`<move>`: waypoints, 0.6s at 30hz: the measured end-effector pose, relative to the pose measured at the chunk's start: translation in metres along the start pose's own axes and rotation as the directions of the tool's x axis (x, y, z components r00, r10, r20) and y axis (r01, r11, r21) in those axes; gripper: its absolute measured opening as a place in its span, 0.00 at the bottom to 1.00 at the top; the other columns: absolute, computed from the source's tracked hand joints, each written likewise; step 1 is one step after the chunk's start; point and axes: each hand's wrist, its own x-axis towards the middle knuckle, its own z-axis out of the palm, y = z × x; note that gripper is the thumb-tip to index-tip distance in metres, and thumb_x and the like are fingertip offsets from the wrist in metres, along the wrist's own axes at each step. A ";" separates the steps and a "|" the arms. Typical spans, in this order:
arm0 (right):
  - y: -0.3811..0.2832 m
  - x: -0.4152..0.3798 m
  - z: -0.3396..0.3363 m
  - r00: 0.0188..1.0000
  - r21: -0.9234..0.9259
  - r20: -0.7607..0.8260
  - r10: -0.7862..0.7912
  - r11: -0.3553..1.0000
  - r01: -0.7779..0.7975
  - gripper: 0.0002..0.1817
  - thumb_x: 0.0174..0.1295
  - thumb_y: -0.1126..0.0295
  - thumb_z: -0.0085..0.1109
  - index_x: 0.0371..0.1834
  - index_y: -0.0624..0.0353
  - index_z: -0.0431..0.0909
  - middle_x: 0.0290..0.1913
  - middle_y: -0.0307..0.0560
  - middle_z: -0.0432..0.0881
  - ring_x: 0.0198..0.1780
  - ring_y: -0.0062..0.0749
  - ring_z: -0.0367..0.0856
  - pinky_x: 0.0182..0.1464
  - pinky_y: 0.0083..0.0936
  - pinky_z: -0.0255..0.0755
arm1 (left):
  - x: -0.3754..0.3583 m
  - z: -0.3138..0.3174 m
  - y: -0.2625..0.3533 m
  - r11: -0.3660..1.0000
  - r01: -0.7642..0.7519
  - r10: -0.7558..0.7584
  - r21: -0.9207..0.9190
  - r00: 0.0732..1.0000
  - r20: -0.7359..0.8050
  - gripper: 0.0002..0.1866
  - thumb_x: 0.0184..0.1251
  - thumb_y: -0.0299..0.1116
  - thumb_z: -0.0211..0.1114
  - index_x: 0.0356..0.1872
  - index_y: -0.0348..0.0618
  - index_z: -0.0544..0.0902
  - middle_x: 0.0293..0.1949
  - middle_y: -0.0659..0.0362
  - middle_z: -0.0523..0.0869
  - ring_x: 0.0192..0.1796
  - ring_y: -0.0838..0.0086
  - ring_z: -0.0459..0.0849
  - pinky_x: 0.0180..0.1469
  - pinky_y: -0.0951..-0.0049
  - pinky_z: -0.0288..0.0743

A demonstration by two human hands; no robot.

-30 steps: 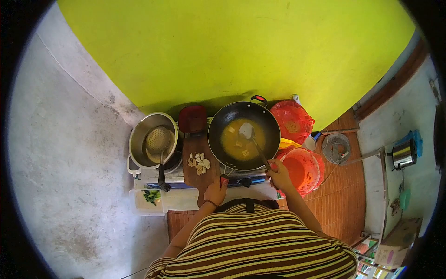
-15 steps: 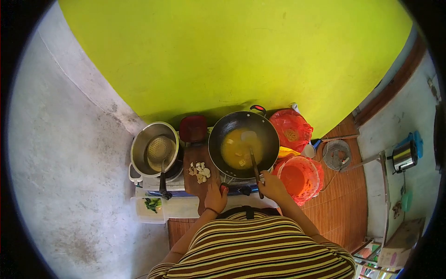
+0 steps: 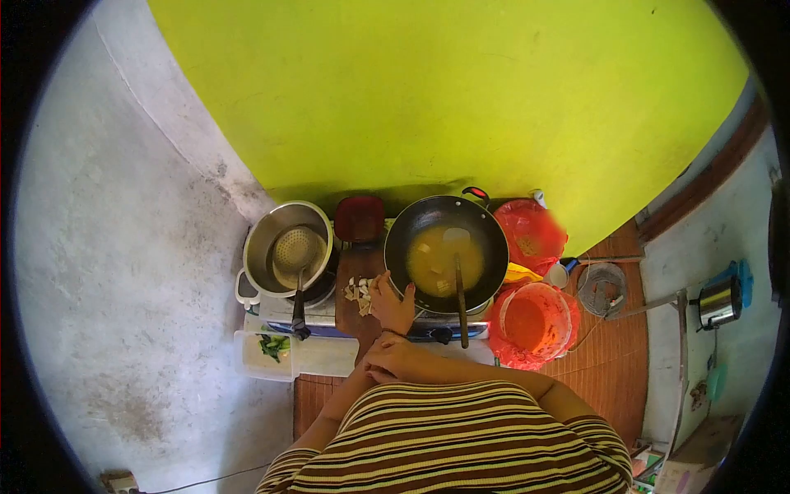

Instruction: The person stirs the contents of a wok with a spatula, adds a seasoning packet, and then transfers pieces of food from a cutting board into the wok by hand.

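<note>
My left hand (image 3: 392, 306) is beside the wok's near left rim, with thumb and fingers apart, over the wooden board (image 3: 354, 262) next to the pale chopped pieces (image 3: 359, 295). Crossed over to the left, my right hand (image 3: 392, 361) lies across my left wrist, its fingers curled round it. The black wok (image 3: 399, 239) holds yellowish liquid (image 3: 428, 262) with a few chunks. A spatula (image 3: 462, 309) rests in it, its handle over the near rim, with no hand on it.
Left of the board, a steel pot (image 3: 262, 235) contains a perforated ladle (image 3: 296, 249). A plastic container (image 3: 257, 362) with greens is at the front left. Behind the board is a red container (image 3: 360, 218). Right of the wok are two red-lined containers (image 3: 527, 323) and a wire basket (image 3: 602, 288).
My right hand has let go of the spatula and moved left onto my left wrist. My left hand has moved forward beside the wok. The whole view has shifted slightly.
</note>
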 end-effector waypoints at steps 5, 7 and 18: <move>-0.008 0.000 -0.004 0.972 0.326 0.189 0.136 0.926 -0.193 0.10 0.60 0.69 0.55 0.43 0.58 0.74 0.33 0.50 0.80 0.35 0.38 0.80 0.39 0.27 0.71 | 0.003 0.014 -0.015 0.994 0.112 -0.112 0.014 0.993 -0.033 0.33 0.51 0.45 0.70 0.60 0.54 0.69 0.61 0.54 0.63 0.64 0.56 0.63 0.61 0.49 0.53; -0.012 0.000 -0.011 0.959 0.397 0.230 0.166 0.884 -0.248 0.10 0.60 0.69 0.55 0.44 0.58 0.74 0.33 0.50 0.80 0.36 0.38 0.80 0.39 0.27 0.71 | 0.003 0.015 -0.012 0.982 0.181 -0.180 0.051 0.983 -0.016 0.35 0.50 0.47 0.70 0.61 0.56 0.68 0.62 0.54 0.62 0.64 0.56 0.62 0.62 0.49 0.53; -0.018 -0.005 -0.022 0.919 0.506 0.335 0.208 0.783 -0.362 0.11 0.60 0.69 0.53 0.45 0.57 0.73 0.34 0.49 0.79 0.38 0.39 0.80 0.40 0.27 0.71 | 0.014 0.015 -0.004 0.942 0.328 -0.319 0.074 0.942 -0.107 0.36 0.48 0.47 0.73 0.60 0.57 0.68 0.66 0.54 0.57 0.68 0.55 0.55 0.63 0.48 0.51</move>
